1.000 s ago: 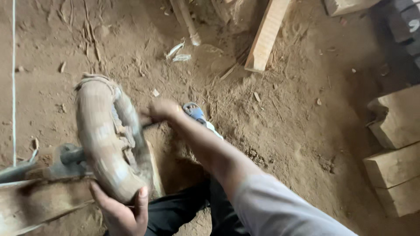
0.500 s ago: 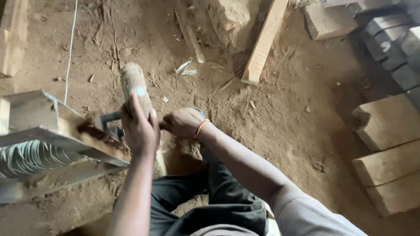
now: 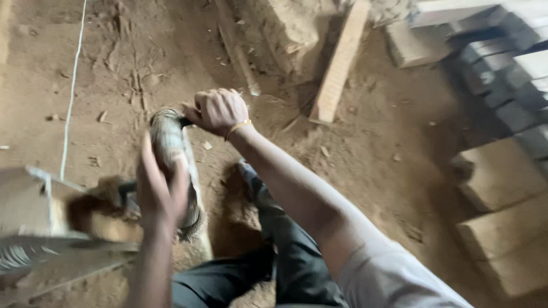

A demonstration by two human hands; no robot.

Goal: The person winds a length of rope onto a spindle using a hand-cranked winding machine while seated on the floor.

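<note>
Dusty brown earth floor (image 3: 388, 142) covers the whole view, strewn with chips and scraps. On it, the right hand (image 3: 218, 111) is clenched, its fingers (image 3: 206, 105) curled round what looks like a dark handle or crank at the top of a worn, cloth-wrapped wheel (image 3: 171, 149); blur hides the handle itself. Just below and to the left of those fingers, the left hand (image 3: 157, 191) lies flat against the wheel's rim, fingers spread along it rather than closed round it, so it steadies more than it grips. The wheel stands upright between the two hands, fixed on a short axle to a wooden frame (image 3: 51, 219) that runs off to the left. It looks stiff and fairly heavy; the frayed wrapping should give a rough, non-slip surface, so the rim suits a flat palm, while the handle is the place for a firm closed grip. Loose threads at the lower edge could snag fingers. Farther out, a thin white string (image 3: 71, 97) runs up the floor on the left, a wooden plank (image 3: 338, 65) lies beyond the right hand, and pale stacked blocks (image 3: 502, 188) sit well apart on the right. Dark trousers (image 3: 279, 268) show beneath the right arm.
</note>
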